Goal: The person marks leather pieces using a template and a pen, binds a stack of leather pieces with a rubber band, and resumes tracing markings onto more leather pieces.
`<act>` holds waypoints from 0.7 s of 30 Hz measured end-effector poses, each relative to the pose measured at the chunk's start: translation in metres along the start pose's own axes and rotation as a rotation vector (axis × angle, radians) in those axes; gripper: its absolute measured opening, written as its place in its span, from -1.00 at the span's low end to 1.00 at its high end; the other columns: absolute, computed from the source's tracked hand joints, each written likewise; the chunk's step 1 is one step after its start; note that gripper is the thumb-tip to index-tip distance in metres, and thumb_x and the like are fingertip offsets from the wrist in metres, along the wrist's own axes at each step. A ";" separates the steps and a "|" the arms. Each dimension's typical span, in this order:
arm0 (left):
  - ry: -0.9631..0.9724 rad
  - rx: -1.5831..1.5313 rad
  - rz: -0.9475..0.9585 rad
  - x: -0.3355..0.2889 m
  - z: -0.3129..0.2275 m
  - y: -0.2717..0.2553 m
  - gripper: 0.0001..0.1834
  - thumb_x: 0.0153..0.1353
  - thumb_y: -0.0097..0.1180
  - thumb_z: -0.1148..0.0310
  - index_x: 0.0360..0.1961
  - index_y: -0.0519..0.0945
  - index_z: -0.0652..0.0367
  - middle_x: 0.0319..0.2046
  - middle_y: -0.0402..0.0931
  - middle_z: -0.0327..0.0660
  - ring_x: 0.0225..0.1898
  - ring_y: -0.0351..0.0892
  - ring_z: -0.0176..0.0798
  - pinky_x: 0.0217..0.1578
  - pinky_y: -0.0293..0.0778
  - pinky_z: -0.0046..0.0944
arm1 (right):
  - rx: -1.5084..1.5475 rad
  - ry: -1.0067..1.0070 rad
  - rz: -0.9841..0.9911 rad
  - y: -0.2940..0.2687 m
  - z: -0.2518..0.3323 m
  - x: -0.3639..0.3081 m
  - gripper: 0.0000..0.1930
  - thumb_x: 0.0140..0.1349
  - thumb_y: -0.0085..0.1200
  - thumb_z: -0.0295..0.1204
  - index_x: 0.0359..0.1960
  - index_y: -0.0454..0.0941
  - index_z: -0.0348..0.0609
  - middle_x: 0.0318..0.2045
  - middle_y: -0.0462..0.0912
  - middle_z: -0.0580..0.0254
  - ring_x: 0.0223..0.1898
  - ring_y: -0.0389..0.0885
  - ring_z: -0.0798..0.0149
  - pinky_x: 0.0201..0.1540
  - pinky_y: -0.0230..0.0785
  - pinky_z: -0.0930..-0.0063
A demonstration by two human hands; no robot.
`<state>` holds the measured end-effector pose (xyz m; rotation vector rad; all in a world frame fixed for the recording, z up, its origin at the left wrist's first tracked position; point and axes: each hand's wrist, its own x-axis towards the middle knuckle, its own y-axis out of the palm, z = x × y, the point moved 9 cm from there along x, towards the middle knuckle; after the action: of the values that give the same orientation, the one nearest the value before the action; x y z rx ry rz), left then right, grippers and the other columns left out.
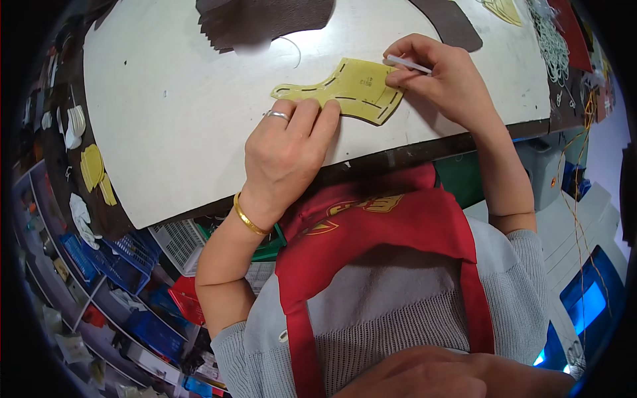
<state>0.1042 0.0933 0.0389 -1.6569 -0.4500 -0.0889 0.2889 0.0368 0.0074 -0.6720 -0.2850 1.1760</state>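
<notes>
A yellow pattern template (358, 86) with dashed slots along its edges lies on the white tabletop. A thin dark edge shows beneath it, along its lower side. My left hand (285, 142) rests on the template's near edge, fingers stretched out and pressing it down. It wears a ring and a gold bracelet. Over the template's right end, my right hand (441, 79) is closed round a slim white pen-like stick (409, 64). The tip of that stick points up and left, and cannot be made out clearly.
A stack of dark brown leather pieces (259, 23) lies at the far side, with another brown piece (451, 23) farther right. A loose thread (295, 50) curls beside the stack. More yellow templates (93, 169) hang off the left edge. Tangled cord (551, 46) sits at the right.
</notes>
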 end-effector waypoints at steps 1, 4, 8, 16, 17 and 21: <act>0.010 -0.004 0.002 0.002 -0.002 -0.001 -0.58 -0.06 0.19 0.51 -0.08 0.69 0.10 -0.30 0.58 -0.25 -0.31 0.58 -0.23 -0.38 0.55 -0.30 | -0.031 -0.041 -0.035 -0.001 0.003 -0.003 -0.73 0.17 0.29 -0.36 -0.13 0.64 -0.18 -0.37 0.74 0.07 -0.33 0.74 0.20 -0.23 0.54 0.41; 0.062 0.031 0.012 0.004 -0.009 -0.002 -0.52 -0.05 0.19 0.49 -0.01 0.68 0.02 -0.33 0.51 -0.30 -0.35 0.55 -0.25 -0.41 0.54 -0.31 | -0.076 -0.107 -0.096 -0.001 0.009 -0.012 -0.74 0.16 0.30 -0.34 -0.15 0.63 -0.15 -0.37 0.74 0.11 -0.29 0.75 0.14 -0.24 0.56 0.37; 0.099 0.055 0.036 0.003 -0.017 0.001 -0.49 0.00 0.17 0.46 0.07 0.65 0.01 -0.31 0.46 -0.26 -0.28 0.54 -0.21 -0.35 0.55 -0.28 | -0.267 -0.238 -0.151 -0.004 0.024 -0.016 -0.76 0.17 0.30 -0.33 -0.16 0.64 -0.11 -0.37 0.71 0.18 -0.36 0.72 0.16 -0.29 0.54 0.36; 0.001 0.046 0.025 -0.004 -0.038 0.014 -0.59 0.13 0.10 0.47 0.04 0.59 0.30 -0.11 0.51 -0.03 -0.03 0.53 0.00 0.02 0.54 -0.11 | -0.501 -0.691 -0.319 -0.017 0.091 -0.002 -0.80 0.27 0.02 -0.39 -0.12 0.61 -0.05 -0.32 0.69 0.25 -0.37 0.64 0.11 -0.30 0.48 0.25; -0.008 0.049 0.023 -0.004 -0.038 0.013 -0.59 0.13 0.10 0.47 0.04 0.59 0.30 -0.11 0.51 -0.03 -0.03 0.53 0.00 0.02 0.54 -0.11 | -0.485 -0.643 -0.169 0.002 0.091 0.006 -0.75 0.29 -0.08 -0.35 -0.09 0.61 -0.04 -0.26 0.71 0.26 -0.37 0.65 0.09 -0.31 0.48 0.22; -0.028 -0.034 -0.008 -0.005 -0.036 0.015 -0.62 0.19 0.04 0.38 0.03 0.60 0.20 -0.09 0.51 0.04 -0.01 0.54 0.07 0.08 0.51 -0.02 | -0.085 -0.579 0.139 0.057 0.098 0.036 -0.73 0.39 -0.07 -0.20 -0.16 0.64 -0.02 -0.34 0.72 0.24 -0.41 0.67 0.12 -0.33 0.49 0.24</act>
<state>0.1121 0.0560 0.0281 -1.6916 -0.4789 -0.0795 0.2069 0.1153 0.0430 -0.4147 -0.7882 1.4855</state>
